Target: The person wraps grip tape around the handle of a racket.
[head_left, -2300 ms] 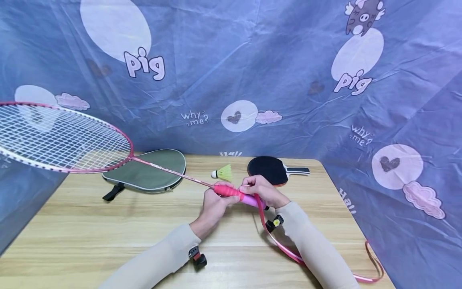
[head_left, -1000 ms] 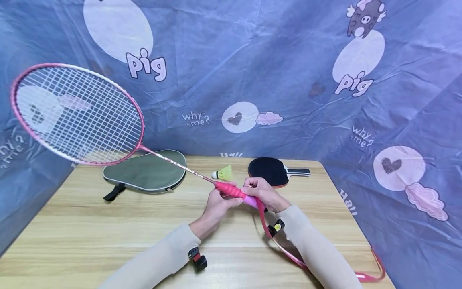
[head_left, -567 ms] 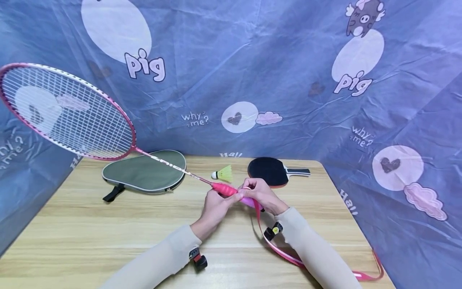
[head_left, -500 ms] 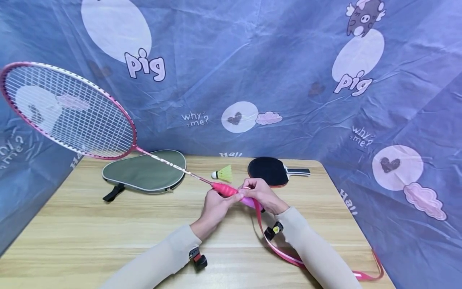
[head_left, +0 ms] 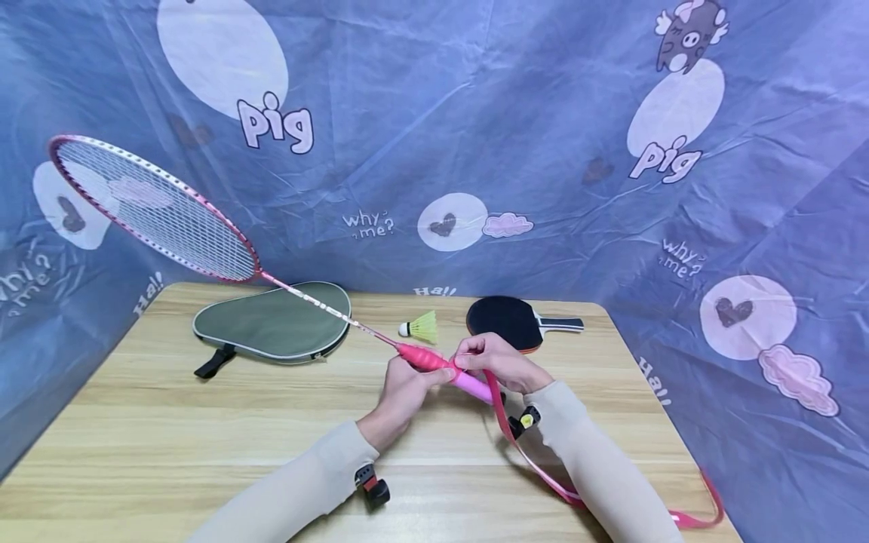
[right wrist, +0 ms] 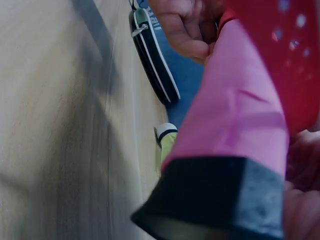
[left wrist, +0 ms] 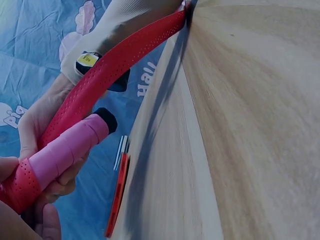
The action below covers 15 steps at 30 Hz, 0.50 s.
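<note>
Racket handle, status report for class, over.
Left hand grips handle; right hand holds red tape. Shaft end wrapped, pink section bare. Tape passes beneath right sleeve.

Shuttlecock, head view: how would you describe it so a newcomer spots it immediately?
Start with the wooden table and go to its far edge, below the blue cloth. The shuttlecock lies there between the green case and the black bat. Its bright yellow skirt and white tip set it apart from both.
</note>
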### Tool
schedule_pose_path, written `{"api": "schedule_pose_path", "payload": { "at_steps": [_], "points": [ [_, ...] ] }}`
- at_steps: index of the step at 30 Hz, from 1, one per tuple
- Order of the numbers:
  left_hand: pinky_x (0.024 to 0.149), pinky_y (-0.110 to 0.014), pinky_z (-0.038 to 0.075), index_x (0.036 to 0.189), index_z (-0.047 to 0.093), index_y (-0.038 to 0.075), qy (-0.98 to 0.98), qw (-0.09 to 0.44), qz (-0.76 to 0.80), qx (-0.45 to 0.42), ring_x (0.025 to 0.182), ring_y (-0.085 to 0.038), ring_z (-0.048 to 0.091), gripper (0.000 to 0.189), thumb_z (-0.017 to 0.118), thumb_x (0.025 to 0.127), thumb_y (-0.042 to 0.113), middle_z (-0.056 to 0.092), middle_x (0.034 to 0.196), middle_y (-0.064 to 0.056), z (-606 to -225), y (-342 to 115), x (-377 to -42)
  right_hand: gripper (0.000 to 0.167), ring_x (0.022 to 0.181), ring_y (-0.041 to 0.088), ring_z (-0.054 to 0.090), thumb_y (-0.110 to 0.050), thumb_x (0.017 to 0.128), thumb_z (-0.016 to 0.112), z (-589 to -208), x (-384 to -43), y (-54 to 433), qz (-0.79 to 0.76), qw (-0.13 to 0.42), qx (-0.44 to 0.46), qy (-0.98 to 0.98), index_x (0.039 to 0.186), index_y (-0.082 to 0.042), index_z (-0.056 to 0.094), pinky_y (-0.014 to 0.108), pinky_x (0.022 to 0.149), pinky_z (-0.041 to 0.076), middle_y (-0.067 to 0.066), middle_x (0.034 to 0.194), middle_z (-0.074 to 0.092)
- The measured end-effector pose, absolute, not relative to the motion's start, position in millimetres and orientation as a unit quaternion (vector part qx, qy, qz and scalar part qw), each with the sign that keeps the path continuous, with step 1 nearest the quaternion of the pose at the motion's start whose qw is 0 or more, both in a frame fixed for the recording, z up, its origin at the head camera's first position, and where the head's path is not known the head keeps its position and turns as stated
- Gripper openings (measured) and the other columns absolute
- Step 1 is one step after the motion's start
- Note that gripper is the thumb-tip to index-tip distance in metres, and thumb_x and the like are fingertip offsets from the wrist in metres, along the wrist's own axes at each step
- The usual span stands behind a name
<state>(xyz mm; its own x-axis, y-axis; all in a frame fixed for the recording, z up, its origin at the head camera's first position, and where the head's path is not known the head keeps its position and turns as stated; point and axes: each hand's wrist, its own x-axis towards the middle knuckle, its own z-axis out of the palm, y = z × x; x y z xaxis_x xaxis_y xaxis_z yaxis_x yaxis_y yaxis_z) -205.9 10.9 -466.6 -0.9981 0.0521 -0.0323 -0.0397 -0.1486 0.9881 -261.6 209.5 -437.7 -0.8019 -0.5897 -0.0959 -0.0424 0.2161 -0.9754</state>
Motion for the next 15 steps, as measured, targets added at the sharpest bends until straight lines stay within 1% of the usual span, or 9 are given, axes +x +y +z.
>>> {"api": "schedule_pose_path", "payload": {
  "at_steps": [2,5,7,8,9,12,15],
  "points": [
    [0.075,-0.033,0.052,0.089,0.076,0.007,0.645,0.036,0.763,0.005,0.064,-0.018,0.061,0.02,0.086,0.072,0.011,0.068,0.075,0.002,-466.7,11.0,-205.3,0.012,0.07,0.008,0.05,-0.008,0.092,0.066,-438.6,-262.0,209.6,-0.594,0.243,-0.202,0.74,0.081,-0.011,0.069,0.019,0.062,0.04,-0.007,0.071,0.064],
    [0.083,-0.033,0.051,0.091,0.075,0.005,0.637,0.037,0.77,0.013,0.079,-0.017,0.064,0.022,0.083,0.071,0.005,0.073,0.093,-0.006,-466.8,11.0,-204.8,0.015,0.066,0.01,0.048,-0.007,0.093,0.065,-440.2,-262.5,209.8,-0.602,0.256,-0.189,0.733,0.078,-0.01,0.068,0.02,0.059,0.038,-0.007,0.069,0.062],
    [0.088,-0.032,0.05,0.096,0.074,0.004,0.632,0.036,0.774,0.021,0.089,-0.016,0.064,0.028,0.082,0.07,0.001,0.073,0.105,-0.011,-466.5,10.8,-204.6,0.016,0.063,0.009,0.045,-0.006,0.093,0.065,-440.9,-262.6,209.7,-0.603,0.26,-0.186,0.731,0.077,-0.01,0.067,0.02,0.057,0.036,-0.007,0.066,0.058],
    [0.088,-0.031,0.05,0.099,0.074,0.004,0.63,0.034,0.775,0.023,0.092,-0.016,0.064,0.032,0.081,0.069,-0.001,0.073,0.109,-0.013,-466.2,10.5,-204.6,0.016,0.062,0.009,0.044,-0.006,0.093,0.064,-441.2,-262.8,209.8,-0.602,0.26,-0.188,0.731,0.077,-0.01,0.066,0.019,0.055,0.034,-0.007,0.066,0.057],
    [0.089,-0.031,0.05,0.102,0.073,0.004,0.629,0.034,0.776,0.025,0.094,-0.016,0.065,0.036,0.08,0.068,-0.003,0.072,0.112,-0.015,-465.9,10.1,-204.7,0.017,0.061,0.008,0.044,-0.007,0.093,0.064,-441.2,-263.0,209.8,-0.601,0.259,-0.189,0.732,0.077,-0.01,0.066,0.019,0.054,0.034,-0.007,0.065,0.057],
    [0.088,-0.03,0.051,0.111,0.071,0.004,0.624,0.036,0.78,0.028,0.097,-0.015,0.065,0.046,0.078,0.067,-0.006,0.072,0.117,-0.016,-463.7,8.6,-204.4,0.017,0.06,0.006,0.045,-0.008,0.093,0.063,-441.4,-263.3,209.1,-0.599,0.255,-0.196,0.733,0.077,-0.011,0.065,0.018,0.053,0.036,-0.007,0.064,0.056],
    [0.086,-0.029,0.051,0.115,0.07,0.0,0.623,0.043,0.781,0.033,0.097,-0.014,0.065,0.049,0.077,0.067,-0.006,0.072,0.118,-0.015,-461.7,7.3,-204.0,0.018,0.061,0.006,0.048,-0.008,0.093,0.063,-441.2,-262.9,208.5,-0.598,0.255,-0.199,0.734,0.076,-0.011,0.064,0.017,0.054,0.037,-0.007,0.065,0.057]
  ]
}}
